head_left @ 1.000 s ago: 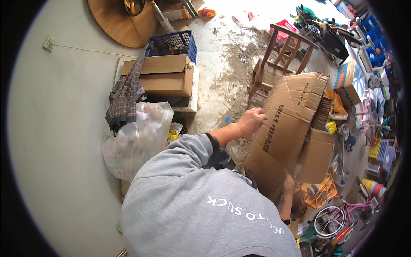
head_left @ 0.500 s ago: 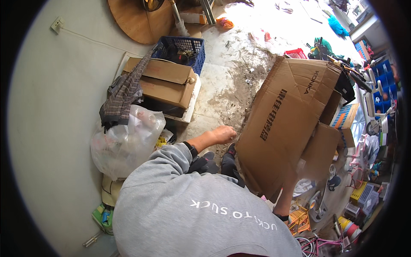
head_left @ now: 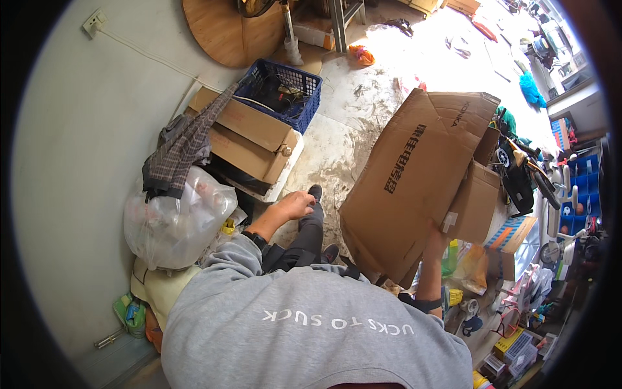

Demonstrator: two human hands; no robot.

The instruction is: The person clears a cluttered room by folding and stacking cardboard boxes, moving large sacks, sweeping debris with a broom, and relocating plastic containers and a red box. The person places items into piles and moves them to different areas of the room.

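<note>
A large flattened brown cardboard box [head_left: 382,188] stands tilted at my right side, its flaps hanging loose. At its lower right edge, my right hand [head_left: 435,235] is closed on the cardboard; part of the fingers is hidden. My left hand [head_left: 297,205] hangs in front of me above my outstretched leg, fingers loosely curled, with nothing visible in it. Nearest to that hand is another opened cardboard box [head_left: 249,129] on a white base.
Along the left wall are a blue plastic crate [head_left: 304,107], a draped checked cloth [head_left: 188,139] and a stuffed clear plastic bag [head_left: 172,223]. A round wooden board [head_left: 230,39] leans farther back. On the right stand a toy vehicle [head_left: 521,162] and a striped carton [head_left: 512,243].
I have stepped forward, one leg now stretched ahead. The large cardboard box has shifted left in view, still in my right hand. My left hand has moved left.
</note>
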